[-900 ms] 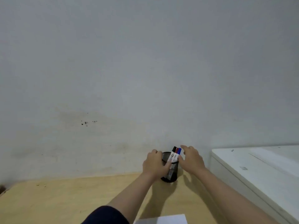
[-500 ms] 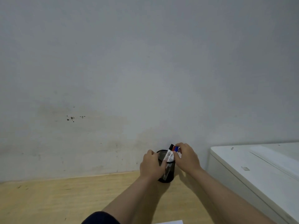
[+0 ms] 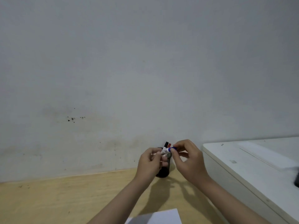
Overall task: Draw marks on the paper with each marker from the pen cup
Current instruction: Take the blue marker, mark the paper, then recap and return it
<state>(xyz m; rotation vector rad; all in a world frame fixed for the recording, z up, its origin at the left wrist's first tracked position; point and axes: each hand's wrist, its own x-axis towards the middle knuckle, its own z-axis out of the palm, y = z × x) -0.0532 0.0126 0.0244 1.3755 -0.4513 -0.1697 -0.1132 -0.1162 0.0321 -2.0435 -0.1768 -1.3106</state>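
A black mesh pen cup (image 3: 163, 172) stands on the wooden table against the wall. A black-capped marker (image 3: 166, 144) and a red-capped marker (image 3: 169, 145) stick up out of it. A blue-capped marker (image 3: 168, 150) with a white barrel is held level in front of the cup's top. My left hand (image 3: 151, 164) grips its barrel. My right hand (image 3: 188, 159) pinches its blue cap between thumb and fingers. A white sheet of paper (image 3: 157, 217) lies at the bottom edge of the view; only its far corner shows.
The wooden table (image 3: 64, 199) runs up to a grey wall. A white cabinet-like unit (image 3: 252, 167) stands close on the right, with a dark object (image 3: 296, 180) at its right edge.
The blue-capped marker has come out of the cup and now lies level between both hands. My left hand has shifted from the cup to the marker's barrel.
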